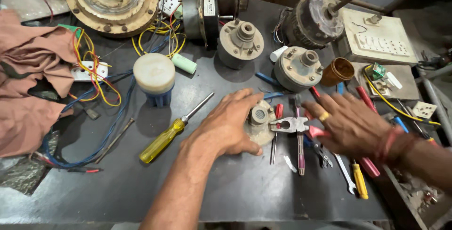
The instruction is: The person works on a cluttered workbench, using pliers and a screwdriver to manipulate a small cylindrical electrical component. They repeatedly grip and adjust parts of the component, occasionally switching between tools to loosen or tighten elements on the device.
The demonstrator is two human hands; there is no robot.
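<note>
The left hand (226, 126) lies with fingers spread over a round motor cap (259, 121) on the desk (245, 187). The right hand (351, 124), fingers apart, rests on red-handled pliers (289, 125) just beside it, a yellow screwdriver (165, 138) nearby.

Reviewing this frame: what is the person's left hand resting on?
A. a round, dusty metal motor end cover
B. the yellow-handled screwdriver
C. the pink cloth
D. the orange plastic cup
A: the left hand lies over the round, dusty metal motor end cover, while the yellow-handled screwdriver lies apart to its left, untouched.
</note>
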